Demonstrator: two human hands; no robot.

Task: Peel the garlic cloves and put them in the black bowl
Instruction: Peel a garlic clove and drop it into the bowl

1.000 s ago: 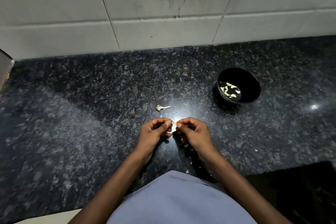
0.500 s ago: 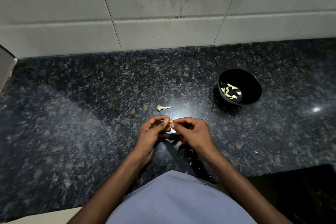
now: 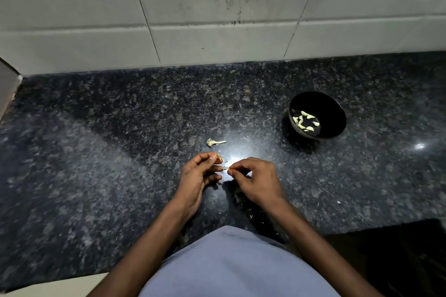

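Garlic clove (image 3: 219, 158) sits pinched in my left hand (image 3: 198, 176) at centre frame; my right hand (image 3: 257, 179) pinches its skin (image 3: 225, 168). Black bowl (image 3: 333, 113) at right holds peeled cloves (image 3: 305, 121).

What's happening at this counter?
A person is peeling garlic. The left hand holds a garlic clove while the right hand pinches a strip of skin between them. Peeled cloves already lie in the black bowl; a bare garlic stem lies on the counter.
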